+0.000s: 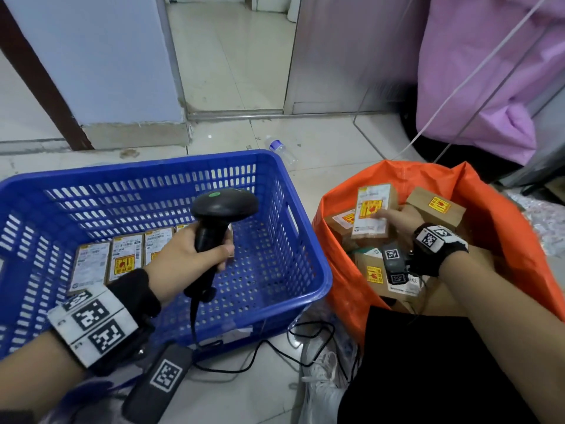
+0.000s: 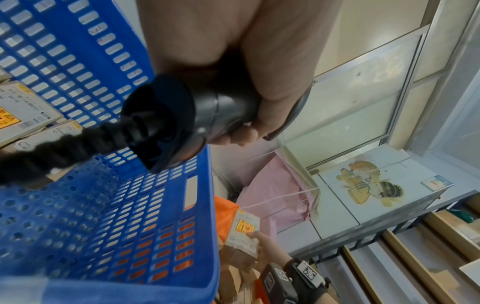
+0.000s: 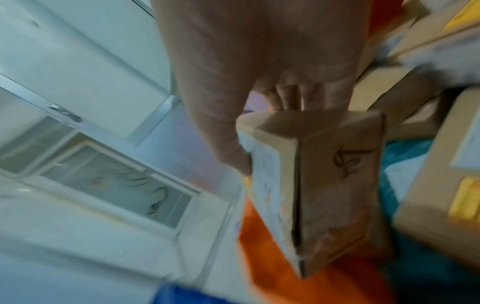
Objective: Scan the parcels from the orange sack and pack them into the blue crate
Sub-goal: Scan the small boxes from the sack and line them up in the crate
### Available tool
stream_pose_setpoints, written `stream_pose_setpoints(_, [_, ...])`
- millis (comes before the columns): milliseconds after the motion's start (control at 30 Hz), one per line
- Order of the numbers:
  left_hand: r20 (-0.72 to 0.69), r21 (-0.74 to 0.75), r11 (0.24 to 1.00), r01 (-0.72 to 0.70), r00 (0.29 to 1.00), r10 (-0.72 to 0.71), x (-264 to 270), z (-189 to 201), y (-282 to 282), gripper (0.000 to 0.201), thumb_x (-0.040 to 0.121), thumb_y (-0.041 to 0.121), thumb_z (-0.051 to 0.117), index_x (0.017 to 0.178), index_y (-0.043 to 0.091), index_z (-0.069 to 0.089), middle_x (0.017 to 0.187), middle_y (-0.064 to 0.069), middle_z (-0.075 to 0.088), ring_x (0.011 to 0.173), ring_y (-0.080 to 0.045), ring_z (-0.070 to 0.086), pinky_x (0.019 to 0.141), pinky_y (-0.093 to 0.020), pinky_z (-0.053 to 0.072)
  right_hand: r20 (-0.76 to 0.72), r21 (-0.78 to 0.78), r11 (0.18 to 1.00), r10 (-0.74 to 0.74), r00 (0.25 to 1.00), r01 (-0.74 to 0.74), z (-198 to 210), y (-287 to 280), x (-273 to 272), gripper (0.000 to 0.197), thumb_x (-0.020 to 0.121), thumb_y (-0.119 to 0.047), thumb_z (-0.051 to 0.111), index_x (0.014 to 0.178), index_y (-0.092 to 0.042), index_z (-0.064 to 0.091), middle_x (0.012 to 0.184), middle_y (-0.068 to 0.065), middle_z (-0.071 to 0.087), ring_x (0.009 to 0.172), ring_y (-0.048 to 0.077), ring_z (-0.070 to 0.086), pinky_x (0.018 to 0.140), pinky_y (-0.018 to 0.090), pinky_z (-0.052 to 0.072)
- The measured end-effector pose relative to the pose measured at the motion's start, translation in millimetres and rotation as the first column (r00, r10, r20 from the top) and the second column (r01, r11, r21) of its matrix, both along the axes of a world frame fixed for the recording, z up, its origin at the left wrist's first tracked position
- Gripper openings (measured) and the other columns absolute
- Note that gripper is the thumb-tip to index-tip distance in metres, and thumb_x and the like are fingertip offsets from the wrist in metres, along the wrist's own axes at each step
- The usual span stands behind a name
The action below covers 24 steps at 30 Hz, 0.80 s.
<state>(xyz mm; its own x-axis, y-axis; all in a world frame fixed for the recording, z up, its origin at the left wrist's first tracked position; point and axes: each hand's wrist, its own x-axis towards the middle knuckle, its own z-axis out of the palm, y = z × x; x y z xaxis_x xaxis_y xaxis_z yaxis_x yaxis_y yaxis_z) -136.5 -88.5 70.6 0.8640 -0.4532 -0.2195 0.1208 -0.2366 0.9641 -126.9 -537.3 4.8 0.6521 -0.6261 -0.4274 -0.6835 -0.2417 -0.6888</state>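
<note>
My left hand (image 1: pixel 198 252) grips the handle of a black barcode scanner (image 1: pixel 223 209) above the blue crate (image 1: pixel 308 240). Several labelled cardboard parcels (image 1: pixel 122 261) lie flat in a row on the crate's floor at the left. The orange sack (image 1: pixel 495 215) stands open to the right, with several brown parcels inside. My right hand (image 1: pixel 394 217) holds one small parcel (image 1: pixel 371 209) upright over the sack, its white label and yellow sticker facing me. In the right wrist view the thumb and fingers clamp this parcel (image 3: pixel 324 185). The left wrist view shows the scanner's base (image 2: pixel 166 123) and cord.
The scanner's black cable (image 1: pixel 263 353) trails over the tiled floor in front of the crate. A clear plastic bottle (image 1: pixel 281 151) lies behind the crate. Pink fabric (image 1: pixel 489 71) hangs at the far right. My dark-clad knee (image 1: pixel 428 362) and white shoe (image 1: pixel 324 381) sit below the sack.
</note>
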Motion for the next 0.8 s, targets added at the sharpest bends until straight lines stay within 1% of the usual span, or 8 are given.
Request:
stream_pose_setpoints(133, [0.005,-0.060,0.995,-0.080,0.997,0.081,5.1,6.7,7.5,0.009,0.089,0.003,0.062,0.092,0.008,0.056,0.063,-0.001,0.056,0.054,-0.012,0.051,0.056,-0.022,0.045,0.168,0.204,0.953,0.191,0.967,-0.224,37.1,69.8,5.3,0.027,0.081,-0.009,0.074,0.107,-0.007,0.067,0.111,0.014,0.072,0.095,0.025,0.071,0.086,0.039,0.057])
stream_pose_setpoints(200, [-0.002,-0.090,0.988,-0.122,0.993,0.122,6.0,10.4,12.4,0.011,0.088,0.001,0.063,0.092,0.008,0.056,0.067,-0.002,0.057,0.053,-0.011,0.052,0.054,-0.021,0.046,0.212,0.267,0.905,0.279,0.936,-0.330,50.5,103.5,8.4,0.030,0.082,-0.007,0.072,0.112,-0.006,0.065,0.109,0.010,0.073,0.094,0.021,0.071,0.079,0.032,0.058])
stream_pose_setpoints(300, [-0.001,-0.110,0.980,-0.165,0.986,0.166,4.5,13.8,21.2,0.012,0.088,-0.001,0.063,0.092,0.007,0.055,0.065,0.001,0.056,0.052,-0.009,0.053,0.052,-0.021,0.047,0.275,0.331,0.840,0.351,0.895,-0.431,68.1,155.1,10.7,0.018,0.085,-0.002,0.069,0.099,-0.012,0.062,0.098,0.005,0.073,0.086,0.018,0.072,0.073,0.029,0.058])
stream_pose_setpoints(433, [0.025,-0.078,0.979,-0.188,0.981,0.190,0.9,14.5,36.1,0.011,0.089,0.000,0.062,0.093,0.006,0.054,0.063,-0.002,0.053,0.050,-0.009,0.053,0.051,-0.019,0.046,0.321,0.344,0.794,0.403,0.857,-0.502,65.2,213.7,30.0,0.025,0.082,-0.003,0.072,0.098,-0.016,0.057,0.097,0.003,0.072,0.092,0.021,0.069,0.088,0.041,0.055])
stream_pose_setpoints(533, [0.034,-0.032,0.975,-0.219,0.975,0.220,2.1,8.5,51.5,0.012,0.088,0.002,0.063,0.089,0.009,0.054,0.066,-0.002,0.054,0.052,-0.010,0.054,0.058,-0.025,0.047,0.263,0.398,0.771,0.423,0.867,-0.497,44.8,248.5,50.1,0.049,0.079,-0.014,0.077,0.122,-0.008,0.052,0.111,0.007,0.071,0.102,0.024,0.069,0.092,0.045,0.054])
stream_pose_setpoints(667, [-0.008,-0.006,0.957,-0.291,0.957,0.291,2.8,-1.1,71.6,0.013,0.088,0.001,0.064,0.085,0.009,0.053,0.070,-0.006,0.054,0.053,-0.012,0.054,0.062,-0.031,0.048,0.235,0.441,0.734,0.461,0.856,-0.516,9.6,278.0,68.9,0.097,0.048,-0.030,0.091,0.130,-0.007,0.045,0.117,0.008,0.069,0.106,0.024,0.068,0.094,0.052,0.052])
stream_pose_setpoints(700, [-0.017,0.006,0.952,-0.307,0.952,0.307,2.6,-2.8,74.9,0.014,0.088,0.001,0.063,0.085,0.010,0.053,0.069,-0.006,0.054,0.051,-0.011,0.054,0.061,-0.029,0.048,0.243,0.434,0.738,0.456,0.856,-0.517,1.5,283.5,72.0,0.097,0.047,-0.028,0.092,0.128,-0.006,0.044,0.117,0.009,0.069,0.107,0.026,0.067,0.094,0.055,0.052])
stream_pose_setpoints(800, [-0.041,0.018,0.940,-0.340,0.939,0.340,-0.1,-2.3,82.8,0.011,0.088,0.002,0.063,0.088,0.011,0.055,0.068,-0.003,0.055,0.049,-0.005,0.055,0.055,-0.020,0.050,0.224,0.434,0.754,0.440,0.870,-0.493,0.2,300.7,67.8,0.071,0.070,-0.004,0.083,0.126,-0.003,0.038,0.120,0.013,0.065,0.111,0.030,0.064,0.097,0.051,0.051])
